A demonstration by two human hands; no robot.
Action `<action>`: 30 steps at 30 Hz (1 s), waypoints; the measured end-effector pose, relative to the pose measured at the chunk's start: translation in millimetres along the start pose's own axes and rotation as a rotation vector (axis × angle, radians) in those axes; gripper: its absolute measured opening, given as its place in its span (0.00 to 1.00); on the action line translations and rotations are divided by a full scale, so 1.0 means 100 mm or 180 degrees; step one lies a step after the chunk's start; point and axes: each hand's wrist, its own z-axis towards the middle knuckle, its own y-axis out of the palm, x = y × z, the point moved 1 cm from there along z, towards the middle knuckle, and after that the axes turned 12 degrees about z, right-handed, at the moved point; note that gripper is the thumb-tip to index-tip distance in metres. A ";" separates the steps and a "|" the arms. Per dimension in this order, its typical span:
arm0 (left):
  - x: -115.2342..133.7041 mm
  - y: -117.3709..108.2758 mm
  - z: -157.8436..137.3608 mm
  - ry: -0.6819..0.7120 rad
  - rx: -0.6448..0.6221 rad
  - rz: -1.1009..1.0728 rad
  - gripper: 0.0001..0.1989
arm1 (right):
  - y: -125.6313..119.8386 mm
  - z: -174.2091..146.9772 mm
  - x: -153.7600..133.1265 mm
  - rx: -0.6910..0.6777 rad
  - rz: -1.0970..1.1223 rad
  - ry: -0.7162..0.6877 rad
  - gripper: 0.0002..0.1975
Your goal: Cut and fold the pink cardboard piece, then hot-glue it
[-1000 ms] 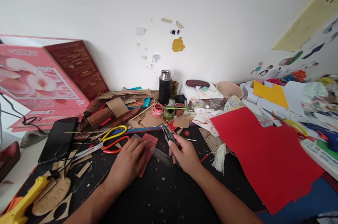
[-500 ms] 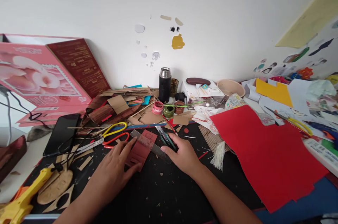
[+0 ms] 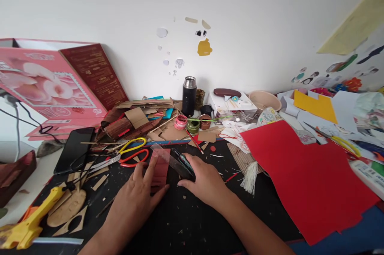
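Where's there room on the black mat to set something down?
Best: the black mat between the left hand and right hand, down to the picture's bottom, with just small scraps. Narrower: the strip bordered by the right forearm, white tassel and red sheet. Crowded: the back, with paint jars and cardboard scraps; the left, with scissors and yellow glue gun.

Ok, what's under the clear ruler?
The reddish card lies under part of the ruler, showing through it. The left hand covers some of the card; anything beneath the card is hidden.
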 end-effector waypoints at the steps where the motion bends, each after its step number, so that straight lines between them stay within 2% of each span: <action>1: 0.02 -0.01 -0.01 -0.0029 -0.0066 -0.0062 0.43 | 0.02 0.00 0.00 -0.0002 -0.0058 0.0008 0.39; 6: 0.16 -0.07 -0.12 0.0093 -0.0148 -0.0810 0.35 | 0.08 0.01 0.06 0.0164 0.0001 0.0028 0.36; 10: 0.22 -0.17 -0.17 0.0786 -0.0116 -0.1390 0.30 | 0.07 0.04 0.15 0.0462 0.0240 -0.0003 0.30; 13: 0.13 -0.16 -0.08 0.1054 0.0091 -0.1024 0.26 | 0.03 0.05 0.17 0.0568 0.0571 0.0060 0.24; 17: 0.03 -0.07 0.10 0.1595 0.0161 -0.0161 0.42 | -0.01 0.06 0.14 0.0555 0.0792 0.0099 0.22; 20: 0.09 -0.06 0.22 0.2088 0.0156 0.0172 0.45 | -0.02 0.06 0.14 0.0503 0.0834 0.0064 0.22; 22: 0.15 -0.09 0.30 0.2177 0.0120 0.0199 0.44 | -0.02 0.06 0.15 0.0519 0.0877 0.0064 0.21; 26: 0.18 -0.17 0.41 0.2286 -0.0239 -0.0075 0.39 | -0.03 0.06 0.15 0.0489 0.0897 0.0125 0.21; 30: 0.15 -0.19 0.44 0.2114 -0.0500 -0.0372 0.41 | -0.04 0.05 0.13 0.0396 0.0853 0.0045 0.22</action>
